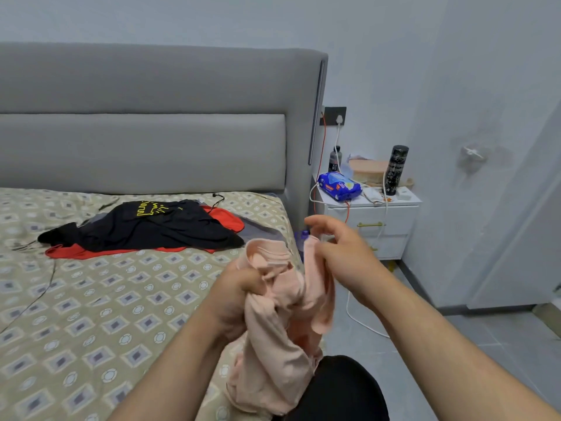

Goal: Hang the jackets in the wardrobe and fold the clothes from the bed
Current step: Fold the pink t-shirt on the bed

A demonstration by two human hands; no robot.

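Note:
A crumpled pale pink garment (279,338) hangs in front of me over the bed's right edge. My left hand (235,294) grips a bunched part of it near the top. My right hand (340,253) touches the garment's upper right part, thumb and forefinger spread above it. Farther back on the bed (91,314) lies a black T-shirt with a yellow print (151,227), spread over a red garment (224,221) and something grey.
A grey padded headboard (151,117) stands behind the bed. To the right is a white nightstand (373,226) with a blue wipes pack, bottles and charging cables. A thin dark cable runs across the bedspread at left. Grey tiled floor and a white door lie at right.

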